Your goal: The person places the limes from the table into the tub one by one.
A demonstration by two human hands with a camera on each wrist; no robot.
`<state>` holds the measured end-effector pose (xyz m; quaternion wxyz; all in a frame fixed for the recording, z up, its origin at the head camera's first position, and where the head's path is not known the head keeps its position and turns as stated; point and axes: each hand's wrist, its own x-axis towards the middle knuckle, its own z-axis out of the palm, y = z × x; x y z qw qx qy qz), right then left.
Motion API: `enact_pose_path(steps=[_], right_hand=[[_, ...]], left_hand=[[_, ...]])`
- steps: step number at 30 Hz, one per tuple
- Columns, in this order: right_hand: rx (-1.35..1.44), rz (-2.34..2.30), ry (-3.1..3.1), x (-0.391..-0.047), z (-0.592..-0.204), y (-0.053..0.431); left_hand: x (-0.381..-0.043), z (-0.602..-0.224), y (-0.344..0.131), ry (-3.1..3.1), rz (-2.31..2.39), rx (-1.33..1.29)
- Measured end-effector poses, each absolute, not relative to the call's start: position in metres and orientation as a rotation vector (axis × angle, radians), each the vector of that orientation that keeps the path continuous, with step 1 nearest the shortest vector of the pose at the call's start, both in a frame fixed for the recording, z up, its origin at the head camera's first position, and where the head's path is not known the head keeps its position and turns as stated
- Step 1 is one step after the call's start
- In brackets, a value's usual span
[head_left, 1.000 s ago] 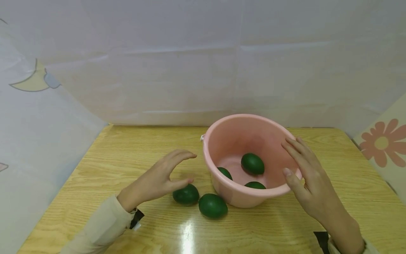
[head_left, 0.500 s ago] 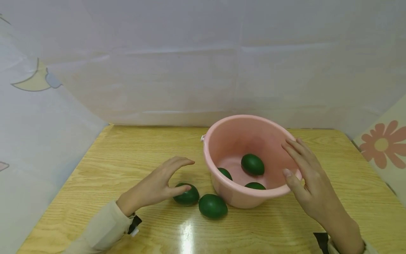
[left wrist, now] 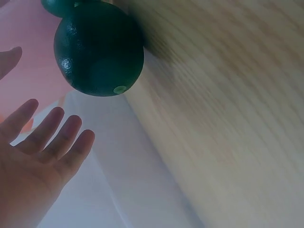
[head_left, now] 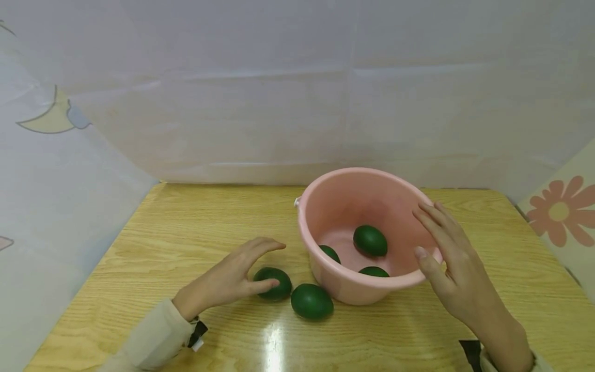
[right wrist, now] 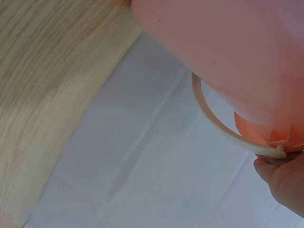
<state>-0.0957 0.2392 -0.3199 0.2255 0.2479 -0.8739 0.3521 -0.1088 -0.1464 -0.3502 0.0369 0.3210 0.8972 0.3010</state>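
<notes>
left fingers (head_left: pixel 261 245) sank lower beside green fruit (head_left: pixel 284 285)

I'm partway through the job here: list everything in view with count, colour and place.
Bucket: 1, pink, on the table, right of centre
Bucket handle: 1, off-white, joined near the bucket's rim
Ovals in the bucket: 3 visible, green, two partly hidden by the rim
Ovals on the table: 2, green, in front and to the left of the bucket
Table: 1, yellowish wood, under the bucket
Wall covering: whitish, behind and at both sides
Moon print: 1, pale yellow, left wall
Flower print: 1, coral, right wall
Sleeves: 2, beige, on the forearms
Left hand: 1, bare, beside the leftmost oval
Right hand: 1, bare, at the bucket's right rim
</notes>
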Motion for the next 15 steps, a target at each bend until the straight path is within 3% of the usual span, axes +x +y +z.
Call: enact_pose_path(steps=[15], right_hand=[[0.674,0.982,-2.422,-0.0951,-0.3205,0.2398]], left_hand=[[-0.1077,-0.3592,-0.1471,2.692,0.885,0.986]])
